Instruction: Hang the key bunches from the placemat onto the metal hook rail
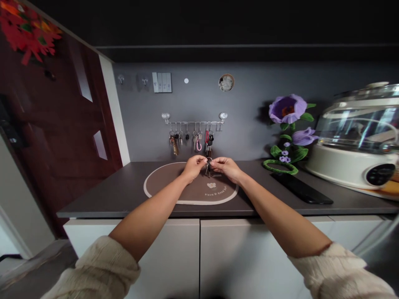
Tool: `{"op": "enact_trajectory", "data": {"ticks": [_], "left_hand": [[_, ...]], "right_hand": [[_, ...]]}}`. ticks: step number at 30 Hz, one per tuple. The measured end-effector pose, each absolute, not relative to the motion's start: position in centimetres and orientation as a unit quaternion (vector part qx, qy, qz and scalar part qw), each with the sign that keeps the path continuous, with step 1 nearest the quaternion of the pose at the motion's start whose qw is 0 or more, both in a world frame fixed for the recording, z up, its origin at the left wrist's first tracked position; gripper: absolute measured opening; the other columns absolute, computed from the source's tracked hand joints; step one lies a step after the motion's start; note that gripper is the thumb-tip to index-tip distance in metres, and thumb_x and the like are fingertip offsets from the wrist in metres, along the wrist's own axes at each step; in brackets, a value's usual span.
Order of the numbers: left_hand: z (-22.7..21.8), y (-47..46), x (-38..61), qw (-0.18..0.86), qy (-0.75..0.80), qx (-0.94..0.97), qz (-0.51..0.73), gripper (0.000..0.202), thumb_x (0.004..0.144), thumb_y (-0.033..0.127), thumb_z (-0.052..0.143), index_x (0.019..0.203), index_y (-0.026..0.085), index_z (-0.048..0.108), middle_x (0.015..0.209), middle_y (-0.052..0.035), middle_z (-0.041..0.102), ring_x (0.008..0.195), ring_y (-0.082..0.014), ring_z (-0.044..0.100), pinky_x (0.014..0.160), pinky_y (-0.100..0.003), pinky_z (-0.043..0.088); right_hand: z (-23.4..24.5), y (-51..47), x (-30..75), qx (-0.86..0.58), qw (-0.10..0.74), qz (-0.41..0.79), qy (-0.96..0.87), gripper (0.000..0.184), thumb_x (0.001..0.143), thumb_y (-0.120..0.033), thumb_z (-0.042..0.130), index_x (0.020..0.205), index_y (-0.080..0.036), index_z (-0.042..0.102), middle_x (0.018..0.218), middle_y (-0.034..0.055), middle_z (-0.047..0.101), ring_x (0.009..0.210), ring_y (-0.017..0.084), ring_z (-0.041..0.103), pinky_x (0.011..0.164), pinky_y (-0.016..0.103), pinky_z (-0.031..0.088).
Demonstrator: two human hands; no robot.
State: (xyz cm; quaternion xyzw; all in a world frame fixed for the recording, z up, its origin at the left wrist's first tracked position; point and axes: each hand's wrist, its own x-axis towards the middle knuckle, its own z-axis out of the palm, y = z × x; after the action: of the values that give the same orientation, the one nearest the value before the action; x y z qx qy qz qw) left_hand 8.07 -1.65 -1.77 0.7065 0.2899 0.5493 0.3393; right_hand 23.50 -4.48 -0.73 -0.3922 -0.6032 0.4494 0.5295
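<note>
Between my two hands, above a brown oval mat [174, 189], hangs a bunch of keys [208, 167] on a metal ring. The fingertips of my left hand [195, 168] pinch the ring from the left. From the right, the thumb and fingers of my right hand [227, 167] pinch the same bunch. Just behind my hands, a metal hook rail [196, 122] is fixed to the grey wall and carries several key sets, among them one with a pink carabiner [198, 143] and one with a brown tag [174, 146].
The mat lies on a dark countertop [102, 191] with white cabinets [168, 249] below. To the right stand a purple artificial flower [288, 109], a black flat object [302, 189] and a white appliance with a clear cover [346, 162]. A dark cabinet [218, 25] overhangs the counter.
</note>
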Motion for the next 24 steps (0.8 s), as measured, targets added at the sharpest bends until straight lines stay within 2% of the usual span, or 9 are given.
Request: {"op": "enact_trajectory", "data": {"ticks": [8,14,19,24], "left_hand": [[-1.8,-1.8,8.2,0.279,0.290,0.735,0.546,0.023,0.069,0.033,0.052,0.078,0.013,0.058,0.074,-0.0035,0.060,0.068,-0.0116,0.052,0.068,-0.025,0.040],[-2.0,-1.5,8.1,0.202,0.322,0.755,0.535,0.019,0.073,0.029,0.047,0.075,0.014,0.059,0.075,-0.0037,0.061,0.068,-0.0123,0.053,0.068,-0.025,0.040],[-2.6,-0.8,7.7,0.130,0.361,0.767,0.513,0.019,0.075,0.027,0.044,0.070,0.014,0.058,0.072,-0.0036,0.060,0.068,-0.0122,0.052,0.066,-0.024,0.039],[-3.1,-0.1,7.6,0.126,0.393,0.766,0.493,0.019,0.074,0.026,0.044,0.069,0.014,0.058,0.073,-0.0038,0.061,0.068,-0.0114,0.052,0.067,-0.024,0.039]], "right_hand": [[-0.8,-4.2,23.6,-0.365,0.555,0.388,-0.639,0.028,0.056,-0.037,0.065,0.068,-0.014,0.054,0.060,-0.0033,0.052,0.054,0.005,0.044,0.058,0.021,0.036],[-0.4,-4.5,23.5,-0.352,0.580,0.400,-0.617,0.029,0.057,-0.038,0.064,0.067,-0.015,0.049,0.054,-0.0062,0.045,0.048,0.003,0.039,0.051,0.019,0.033],[-0.1,-4.6,23.6,-0.350,0.606,0.416,-0.580,0.029,0.059,-0.038,0.063,0.070,-0.017,0.047,0.058,-0.0054,0.048,0.049,0.005,0.044,0.052,0.020,0.039],[1.5,-4.7,23.5,-0.329,0.627,0.457,-0.539,0.019,0.068,-0.032,0.057,0.072,-0.018,0.045,0.059,-0.0021,0.052,0.054,0.009,0.053,0.057,0.027,0.045]]}}
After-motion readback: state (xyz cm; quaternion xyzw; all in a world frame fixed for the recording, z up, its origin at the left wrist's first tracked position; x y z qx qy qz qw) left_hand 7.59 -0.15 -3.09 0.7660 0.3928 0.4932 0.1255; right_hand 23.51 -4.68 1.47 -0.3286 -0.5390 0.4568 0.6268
